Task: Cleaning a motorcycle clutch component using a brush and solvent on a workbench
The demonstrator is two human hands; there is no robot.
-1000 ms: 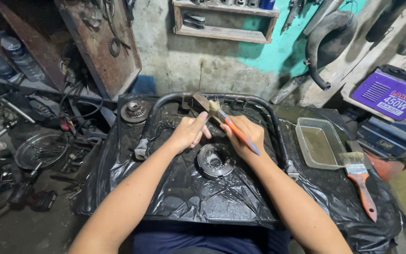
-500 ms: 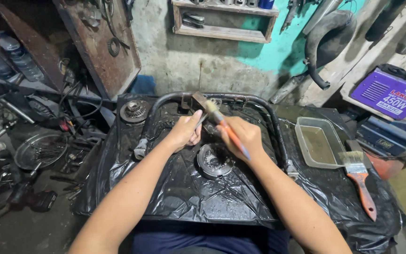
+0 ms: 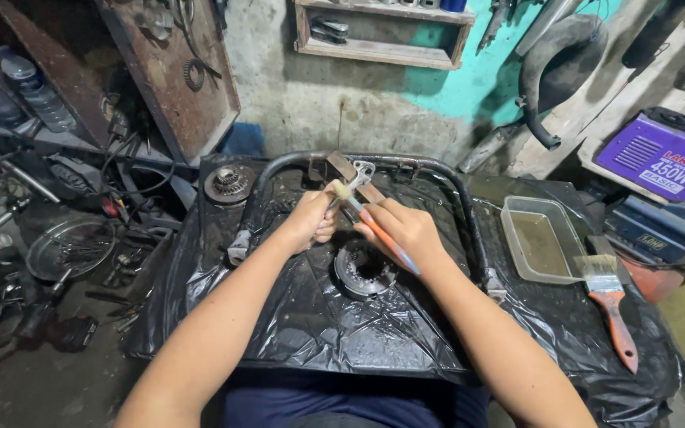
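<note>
My right hand [image 3: 404, 228] grips a small brush with an orange and blue handle [image 3: 382, 238], its bristle end pointing up and left. My left hand [image 3: 311, 219] is closed around a small metal part [image 3: 363, 171] that sticks up past my fingers, right at the brush's tip. Both hands hover over a black plastic sheet [image 3: 295, 317]. Just below my hands lies a round dark metal part [image 3: 365, 269]. A bent black metal tube frame [image 3: 279, 168] arches around the work area.
A clear plastic tray of murky liquid [image 3: 542, 240] sits at the right, with an orange-handled paintbrush [image 3: 610, 299] beside it. A toothed round part [image 3: 230, 184] rests at the sheet's far left corner. Scattered tools and bottles [image 3: 29, 87] crowd the floor at left. A purple box [image 3: 663, 158] stands at right.
The brush in my right hand has shifted a little against the small part in my left hand. Both hands stay in the same place.
</note>
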